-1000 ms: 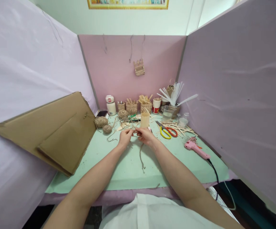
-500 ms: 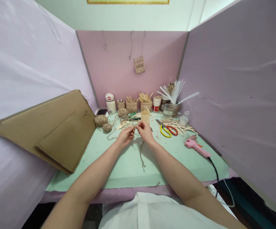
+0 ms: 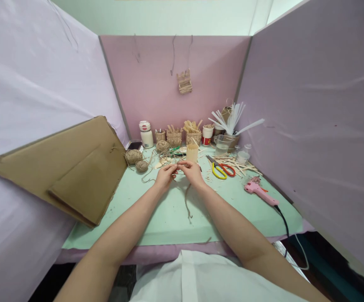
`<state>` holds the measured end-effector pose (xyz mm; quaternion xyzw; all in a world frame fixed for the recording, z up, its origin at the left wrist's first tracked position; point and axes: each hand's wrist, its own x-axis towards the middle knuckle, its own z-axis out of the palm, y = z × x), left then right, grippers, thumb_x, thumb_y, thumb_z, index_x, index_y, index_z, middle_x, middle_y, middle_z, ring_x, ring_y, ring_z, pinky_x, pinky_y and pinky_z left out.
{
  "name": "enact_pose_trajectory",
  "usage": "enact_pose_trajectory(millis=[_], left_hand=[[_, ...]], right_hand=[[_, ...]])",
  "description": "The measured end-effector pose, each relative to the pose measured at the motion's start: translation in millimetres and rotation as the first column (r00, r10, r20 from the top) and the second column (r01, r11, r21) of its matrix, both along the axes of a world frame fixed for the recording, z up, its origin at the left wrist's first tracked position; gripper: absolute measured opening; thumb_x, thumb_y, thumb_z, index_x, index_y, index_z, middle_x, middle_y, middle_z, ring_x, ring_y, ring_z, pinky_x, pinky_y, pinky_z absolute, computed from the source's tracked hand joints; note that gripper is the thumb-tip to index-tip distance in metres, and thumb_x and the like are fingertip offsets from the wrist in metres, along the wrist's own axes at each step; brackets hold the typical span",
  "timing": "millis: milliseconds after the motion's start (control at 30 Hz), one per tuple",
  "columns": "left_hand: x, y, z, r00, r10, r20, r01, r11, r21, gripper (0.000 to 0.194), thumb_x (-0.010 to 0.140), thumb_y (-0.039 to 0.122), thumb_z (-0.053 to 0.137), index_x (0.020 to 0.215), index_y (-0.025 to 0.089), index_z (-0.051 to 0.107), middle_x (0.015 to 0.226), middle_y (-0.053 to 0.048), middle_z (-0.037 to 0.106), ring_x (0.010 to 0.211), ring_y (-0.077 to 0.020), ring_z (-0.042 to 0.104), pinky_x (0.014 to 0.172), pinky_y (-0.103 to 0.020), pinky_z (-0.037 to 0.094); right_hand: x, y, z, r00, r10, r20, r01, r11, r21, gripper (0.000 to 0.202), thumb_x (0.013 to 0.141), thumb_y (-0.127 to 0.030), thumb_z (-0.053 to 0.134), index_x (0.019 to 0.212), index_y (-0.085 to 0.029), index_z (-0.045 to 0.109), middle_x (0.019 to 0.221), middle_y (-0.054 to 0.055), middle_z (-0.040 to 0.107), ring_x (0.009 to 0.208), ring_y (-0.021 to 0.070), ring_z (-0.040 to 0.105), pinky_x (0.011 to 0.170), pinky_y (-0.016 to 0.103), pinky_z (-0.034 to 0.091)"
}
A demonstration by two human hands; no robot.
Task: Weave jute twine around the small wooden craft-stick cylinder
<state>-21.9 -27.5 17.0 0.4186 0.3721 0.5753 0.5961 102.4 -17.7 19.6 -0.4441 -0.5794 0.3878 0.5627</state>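
My left hand and my right hand meet fingertip to fingertip above the green tabletop. Both are closed in a pinch on thin brown twine, most of it covered by the fingers. A loose length of twine hangs below my right hand, its frayed end over the cloth. Just behind my right hand stands a small pale wooden cup with a stick in it. Tangled twine and balls of twine lie to the left of my hands.
Scissors and thin wood strips lie at the right, with a pink glue gun nearer the edge. Cardboard leans at the left. A white bottle, stick-filled baskets and a plastic cup line the back.
My right hand's fingers have turned further toward my left hand, their tips now pressed together. The whole view has shifted slightly.
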Motion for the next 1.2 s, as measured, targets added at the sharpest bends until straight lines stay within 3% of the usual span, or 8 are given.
enact_pose_trajectory(millis=[133,400,533,633,800,900,967,1200], left_hand=[[0,0,-0.1,0.999,-0.029,0.026,0.029,1.000,-0.009,0.032,0.056,0.035,0.076,0.073,0.011,0.062,0.064,-0.001,0.055,0.051,-0.0037,0.044,0.043,-0.016,0.028],[0,2,-0.8,0.999,-0.041,0.025,0.041,0.999,-0.032,0.034,0.057,0.037,0.075,0.071,0.012,0.057,0.060,0.002,0.050,0.043,-0.0011,0.033,0.039,-0.016,0.018],[-1,3,-0.9,1.000,-0.027,0.015,0.027,0.999,-0.036,0.034,0.057,0.038,0.074,0.071,0.013,0.056,0.060,0.002,0.051,0.043,-0.0012,0.033,0.039,-0.016,0.017],[-1,3,0.8,0.999,-0.034,0.012,0.034,0.998,-0.045,0.032,0.058,0.036,0.074,0.069,0.013,0.055,0.059,0.002,0.050,0.043,-0.0011,0.032,0.039,-0.016,0.016],[-2,1,3.0,0.997,-0.079,-0.002,0.079,0.996,-0.049,0.032,0.059,0.037,0.073,0.070,0.014,0.054,0.058,0.003,0.049,0.041,-0.0009,0.030,0.039,-0.017,0.016],[-3,1,5.4,0.997,-0.072,0.023,0.072,0.997,-0.032,0.030,0.060,0.036,0.073,0.071,0.013,0.056,0.059,0.003,0.049,0.042,-0.0010,0.030,0.039,-0.017,0.017],[-4,1,8.9,0.995,-0.086,0.054,0.087,0.996,-0.028,0.027,0.063,0.033,0.070,0.074,0.012,0.058,0.061,0.001,0.051,0.044,-0.0013,0.032,0.040,-0.017,0.018],[-7,1,15.4,0.988,-0.135,0.072,0.138,0.990,-0.031,0.021,0.059,0.015,0.068,0.078,0.012,0.059,0.062,0.000,0.053,0.048,-0.0026,0.035,0.043,-0.017,0.023]], right_hand=[[1,1,-0.4,1.000,-0.006,0.017,0.006,1.000,-0.014,0.016,0.065,-0.031,0.062,0.075,-0.020,0.067,0.085,0.004,0.066,0.081,0.0160,0.058,0.073,0.028,0.045],[-3,-5,2.7,0.996,0.066,-0.060,-0.073,0.990,-0.120,0.020,0.066,-0.036,0.059,0.077,-0.020,0.064,0.079,0.002,0.063,0.070,0.0137,0.054,0.056,0.022,0.040],[2,1,1.7,0.995,-0.060,-0.075,0.051,0.992,-0.116,0.023,0.070,-0.038,0.054,0.080,-0.019,0.062,0.078,0.003,0.062,0.072,0.0149,0.054,0.059,0.024,0.041],[9,6,1.6,0.989,-0.148,-0.027,0.148,0.989,-0.025,0.023,0.072,-0.030,0.049,0.089,-0.019,0.061,0.091,0.004,0.063,0.082,0.0161,0.055,0.073,0.028,0.043],[13,5,5.6,0.986,0.002,0.167,-0.031,0.985,0.170,0.029,0.068,-0.022,0.057,0.096,-0.023,0.063,0.110,0.003,0.061,0.107,0.0189,0.050,0.092,0.032,0.036],[13,2,5.3,0.965,0.064,0.254,-0.107,0.982,0.156,0.012,0.072,-0.028,0.057,0.079,-0.023,0.065,0.090,0.002,0.065,0.091,0.0184,0.055,0.084,0.031,0.038],[13,1,2.9,0.952,0.094,0.290,-0.129,0.986,0.105,0.016,0.076,-0.032,0.053,0.071,-0.021,0.063,0.073,0.001,0.064,0.074,0.0164,0.055,0.075,0.029,0.040],[9,7,-3.6,0.979,0.152,0.138,-0.163,0.984,0.075,0.020,0.071,-0.031,0.056,0.088,-0.021,0.060,0.072,-0.001,0.061,0.066,0.0123,0.053,0.064,0.024,0.039]])
